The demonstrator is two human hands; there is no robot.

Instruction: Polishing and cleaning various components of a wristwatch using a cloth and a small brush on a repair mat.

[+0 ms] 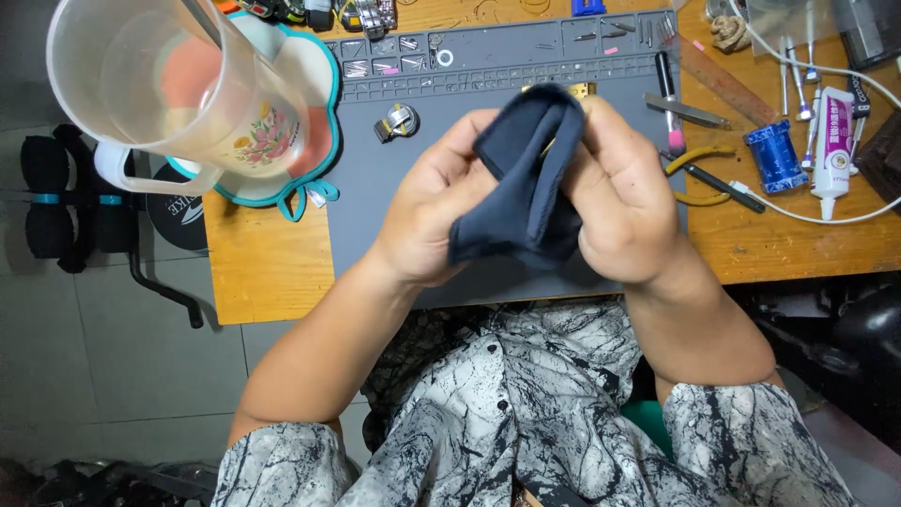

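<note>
Wooden bench [272, 272] under a grey work mat [375, 207], tiled floor at the left of the frame. Both my hands are up at frame centre, above the mat, folded around a dark blue cloth [526, 178]. Left hand [432, 216]: fingers curled, thumb pressed onto the cloth's left edge, pinching it. Right hand [624, 202]: fingers bunched together and closed over the cloth's right side, thumb tucked against the fabric. Something yellowish shows through a gap in the cloth; can't tell what it is.

Outward from there:
- Small metal watch part [399, 120] lies on the mat, up and left of my left hand, apart from it.
- Yellow-handled pliers [699, 160] sit just right of my right hand, at the mat's edge.
- Blue wire spool [775, 156] and a white glue tube [832, 150] farther right on the wood.
- Tweezers [685, 111] above the pliers.
- Clear plastic jug [178, 89] upper left, close to the camera, over a floral tray with teal rim [324, 141].
- White cable [807, 66] runs across the upper right.
</note>
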